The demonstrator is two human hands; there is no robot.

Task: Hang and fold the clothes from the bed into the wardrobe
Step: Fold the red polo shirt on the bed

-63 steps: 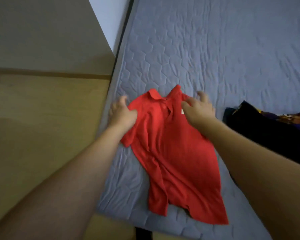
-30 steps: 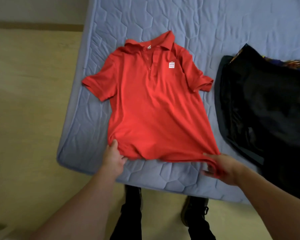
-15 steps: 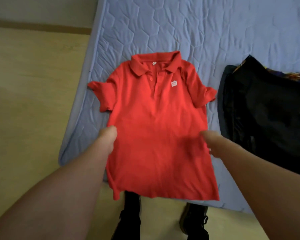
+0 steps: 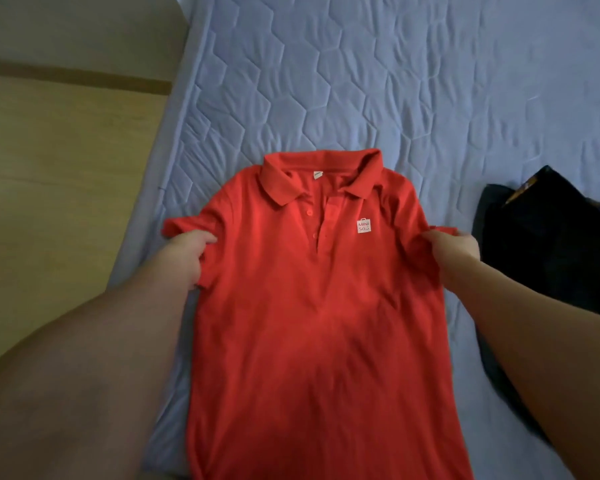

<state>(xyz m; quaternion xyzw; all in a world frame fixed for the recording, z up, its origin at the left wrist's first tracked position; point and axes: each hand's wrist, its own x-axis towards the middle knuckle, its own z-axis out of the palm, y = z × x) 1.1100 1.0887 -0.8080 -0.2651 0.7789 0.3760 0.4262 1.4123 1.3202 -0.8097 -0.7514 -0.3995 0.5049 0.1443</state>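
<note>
Over on the left runs the pale wooden floor (image 4: 49, 202), right up against the edge of the bed (image 4: 361, 81) with its quilted blue-grey cover. Next comes the person's left hand (image 4: 187, 251), closed on the left sleeve of the red polo shirt (image 4: 309, 306), the thumb on top of the cloth and the fingers tucked under it. That shirt lies face up on the mattress near the bed's left edge, collar pointing away from the person, buttons down the placket and a small white logo patch (image 4: 363, 225) on the chest; its lower part runs out of view at the bottom. On the far side the right hand (image 4: 454, 247) pinches the other sleeve in a closed grip, the cloth bunched between the fingers. Further right, a dark garment (image 4: 551, 254) with a bit of coloured print lies heaped on the cover, just beside the right forearm and apart from the shirt.
</note>
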